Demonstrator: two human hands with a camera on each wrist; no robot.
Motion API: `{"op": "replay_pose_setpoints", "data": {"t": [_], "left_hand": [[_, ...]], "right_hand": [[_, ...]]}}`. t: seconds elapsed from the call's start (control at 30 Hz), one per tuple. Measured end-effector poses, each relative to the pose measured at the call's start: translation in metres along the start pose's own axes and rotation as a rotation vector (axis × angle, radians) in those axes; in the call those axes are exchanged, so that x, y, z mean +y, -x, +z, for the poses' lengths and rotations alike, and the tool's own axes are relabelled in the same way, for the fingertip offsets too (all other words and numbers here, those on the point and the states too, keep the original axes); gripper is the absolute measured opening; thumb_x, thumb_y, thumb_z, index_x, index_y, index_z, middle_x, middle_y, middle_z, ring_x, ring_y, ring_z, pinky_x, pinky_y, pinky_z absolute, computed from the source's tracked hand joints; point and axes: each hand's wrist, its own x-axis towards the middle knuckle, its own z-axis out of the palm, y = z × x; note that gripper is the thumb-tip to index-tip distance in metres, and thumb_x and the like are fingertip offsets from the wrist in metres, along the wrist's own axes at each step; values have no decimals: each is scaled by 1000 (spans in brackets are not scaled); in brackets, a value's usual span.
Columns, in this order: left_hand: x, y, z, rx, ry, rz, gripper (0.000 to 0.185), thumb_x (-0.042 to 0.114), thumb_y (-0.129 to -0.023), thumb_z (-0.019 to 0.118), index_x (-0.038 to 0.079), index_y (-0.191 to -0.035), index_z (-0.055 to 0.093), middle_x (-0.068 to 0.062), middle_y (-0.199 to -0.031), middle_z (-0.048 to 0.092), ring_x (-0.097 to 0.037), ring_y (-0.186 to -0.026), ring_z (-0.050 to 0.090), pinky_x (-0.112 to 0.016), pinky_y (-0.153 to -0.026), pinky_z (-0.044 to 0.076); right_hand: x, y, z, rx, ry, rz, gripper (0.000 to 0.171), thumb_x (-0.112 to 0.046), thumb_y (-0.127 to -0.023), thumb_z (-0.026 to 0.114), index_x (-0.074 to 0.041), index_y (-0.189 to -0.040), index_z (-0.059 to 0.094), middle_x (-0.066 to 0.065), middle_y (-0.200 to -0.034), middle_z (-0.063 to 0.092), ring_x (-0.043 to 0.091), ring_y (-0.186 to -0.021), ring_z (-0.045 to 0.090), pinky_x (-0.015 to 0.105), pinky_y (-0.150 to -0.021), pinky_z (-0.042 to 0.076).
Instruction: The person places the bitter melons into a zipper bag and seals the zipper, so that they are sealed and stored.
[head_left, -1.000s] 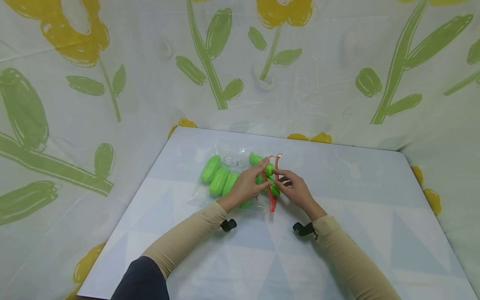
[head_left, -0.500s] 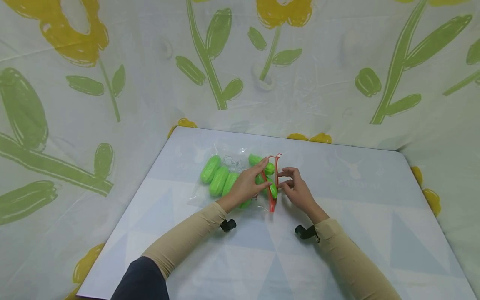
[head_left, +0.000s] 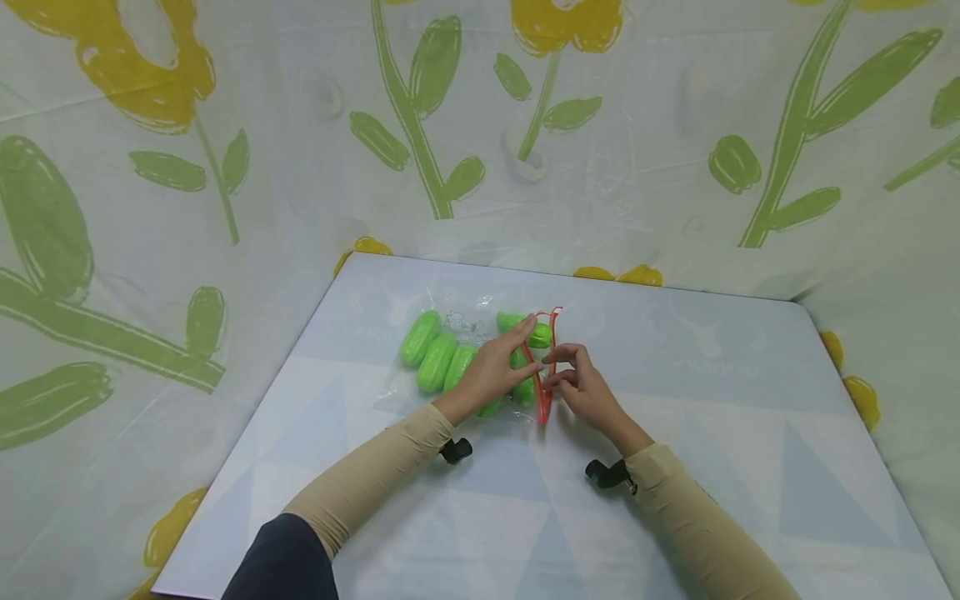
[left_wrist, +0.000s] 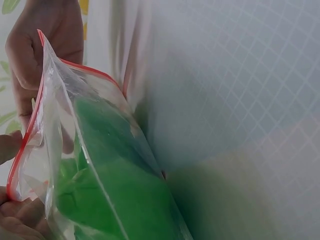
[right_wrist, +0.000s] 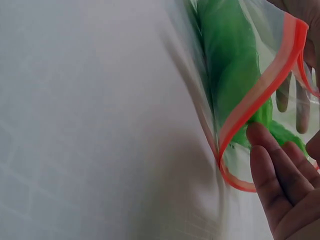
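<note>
A clear zip bag [head_left: 461, 323] with a red-edged mouth lies on the table, holding several bright green elongated pieces [head_left: 420, 337]. My left hand [head_left: 491, 371] holds the mouth lip, thumb and fingers spread along the red edge [left_wrist: 27, 130]. Just inside the mouth are two green pieces, an upper one [head_left: 538, 336] and a lower one [head_left: 522, 388], partly hidden by that hand. My right hand [head_left: 588, 392] reaches to the mouth from the right. Its fingers [right_wrist: 280, 170] are fairly straight, the tips at the red strip and close to green; exact contact is unclear.
The pale patterned table [head_left: 675, 492] has its far edge against a flower-print curtain [head_left: 637, 192]. Black wrist cameras hang below each wrist, the left camera [head_left: 456, 451] and the right camera [head_left: 606, 473].
The lower green piece has shifted left, deeper into the bag. My right hand drew back to the right, then came in again at the mouth. My left hand has barely moved.
</note>
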Motion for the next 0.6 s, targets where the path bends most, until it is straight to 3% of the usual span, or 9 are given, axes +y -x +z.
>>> {"op": "replay_pose_setpoints", "data": {"t": [0.27,0.4,0.6], "left_hand": [[-1,-1,0,-17,-1,-24,76,37,-86,66,21,-148,24,14,-151,19,-19,-129,40,-33,-100,41],[-2,-1,1,-21,1,-28,77,39,-85,66,21,-148,24,15,-151,19,-18,-132,37,-33,-103,39],[-2,-1,1,-18,3,-25,78,38,-85,66,22,-148,24,15,-151,19,-17,-131,37,-33,-103,39]], "right_hand": [[12,-1,0,17,76,-83,48,10,-85,43,1,-131,31,20,-122,50,30,-92,63,35,-72,54],[-8,0,-2,76,120,-61,47,11,-85,44,4,-131,34,23,-128,48,40,-98,60,40,-75,53],[10,-4,-3,105,149,-43,59,9,-87,44,-12,-140,28,15,-134,45,30,-102,60,36,-76,53]]}}
